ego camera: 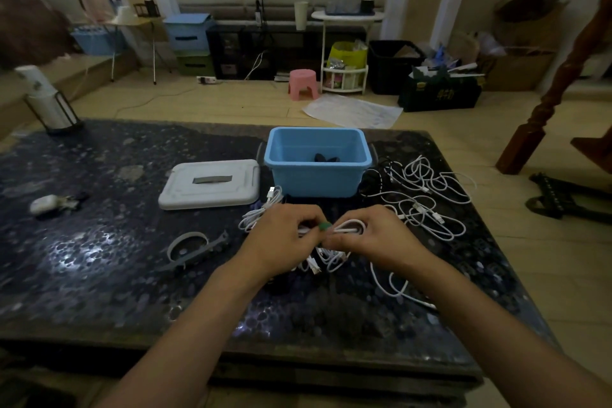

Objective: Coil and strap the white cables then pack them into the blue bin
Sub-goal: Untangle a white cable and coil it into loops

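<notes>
Both hands meet just in front of the blue bin [318, 175] on the dark table. My left hand [281, 235] and my right hand [374, 235] pinch a coiled white cable [351, 227], with a green strap [324, 226] between the fingertips at the coil's middle. Loops of the same or other white cable [331, 258] hang below the hands. A pile of loose white cables [427, 195] lies right of the bin. Another white cable bundle [261, 212] sits left of my left hand. Something dark lies inside the bin.
A white lid [210, 187] lies left of the bin. A grey strap ring [195, 247] sits on the table [99, 275] at left, a small white object [44, 204] farther left, and a lantern-like holder [49, 103] at the far left corner.
</notes>
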`<state>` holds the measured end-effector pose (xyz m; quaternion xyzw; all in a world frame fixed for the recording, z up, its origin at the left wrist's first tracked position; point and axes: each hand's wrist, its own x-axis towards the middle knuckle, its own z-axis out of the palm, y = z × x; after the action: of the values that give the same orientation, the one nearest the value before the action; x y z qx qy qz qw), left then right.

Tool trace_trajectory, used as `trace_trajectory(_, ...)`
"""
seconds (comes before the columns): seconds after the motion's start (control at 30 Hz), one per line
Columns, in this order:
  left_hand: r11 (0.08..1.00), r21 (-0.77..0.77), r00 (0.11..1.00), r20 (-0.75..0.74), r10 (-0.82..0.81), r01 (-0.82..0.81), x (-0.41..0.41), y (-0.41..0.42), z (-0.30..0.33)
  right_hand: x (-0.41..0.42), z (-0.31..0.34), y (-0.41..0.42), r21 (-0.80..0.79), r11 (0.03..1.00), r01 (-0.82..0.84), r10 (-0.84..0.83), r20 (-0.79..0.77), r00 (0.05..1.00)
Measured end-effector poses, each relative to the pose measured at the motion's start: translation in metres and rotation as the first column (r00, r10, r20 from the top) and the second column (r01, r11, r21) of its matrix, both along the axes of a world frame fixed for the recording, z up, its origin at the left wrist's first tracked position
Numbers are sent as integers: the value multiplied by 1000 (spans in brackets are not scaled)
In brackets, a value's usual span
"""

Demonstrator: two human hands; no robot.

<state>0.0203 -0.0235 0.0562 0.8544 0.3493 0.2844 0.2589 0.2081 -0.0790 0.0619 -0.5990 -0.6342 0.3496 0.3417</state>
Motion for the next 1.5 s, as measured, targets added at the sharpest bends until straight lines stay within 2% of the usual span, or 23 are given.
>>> trace_trajectory(0.1, 999, -44, 999, 37, 33, -32, 1, 1, 3, 1, -2, -1, -25, 1000, -7, 6, -61, 998)
trace_trajectory(0.17, 991, -89, 994, 38, 99, -95, 3, 3, 3, -3, -5, -2, 36, 999, 20, -18, -51, 999)
trace_trajectory(0.27, 945, -290, 976, 109, 189, -151, 6, 6, 3, -6, -6, -4, 151, 987, 61, -59, -22, 998)
trace_trajectory(0.33, 873, -484, 952, 234, 199, -63, 7, 5, 6, -5, -2, -6, 247, 968, 47, -63, 60, 996)
trace_trajectory(0.4, 838, -545, 941, 291, 173, 14, 7, 4, 7, -4, 0, -7, 309, 950, 38, -83, 132, 988)
trace_trajectory(0.43, 847, -531, 945, 287, 158, 19, 6, 4, 7, -3, -1, -8, 325, 945, 31, -90, 166, 982)
trace_trajectory(0.5, 912, -408, 970, 206, 130, -36, 6, 7, 2, -2, -3, -8, 333, 943, 16, -99, 232, 968)
trace_trajectory(0.57, 963, -254, 987, 103, 119, -90, 5, 10, -1, -2, -4, -7, 322, 946, 20, -105, 246, 964)
trace_trajectory(0.63, 984, -153, 992, 64, 106, -96, 5, 10, -1, -2, -4, -7, 316, 948, 23, -102, 237, 966)
trace_trajectory(0.87, 996, 85, 988, -154, 8, 5, 1, 0, 3, 1, -7, -1, 181, 982, 49, -78, 161, 984)
trace_trajectory(1.03, 971, 205, 914, -404, -32, 124, 2, -8, 3, 9, -13, 5, 25, 1000, 5, -7, 69, 998)
trace_trajectory(1.17, 963, 213, 839, -544, -25, 167, 4, -10, -3, 16, -21, 9, -97, 995, -39, 36, -34, 999)
trace_trajectory(1.3, 961, 219, 826, -564, -17, 170, 6, -6, -3, 16, -21, 9, -133, 990, -52, 44, -63, 997)
trace_trajectory(1.4, 985, 141, 861, -508, -13, 97, 5, -3, -4, 13, -18, 9, -124, 992, -36, 24, -95, 995)
trace_trajectory(1.5, 999, -15, 950, -312, 23, -30, 6, 6, -8, 13, -14, 10, -93, 995, 44, -51, -79, 996)
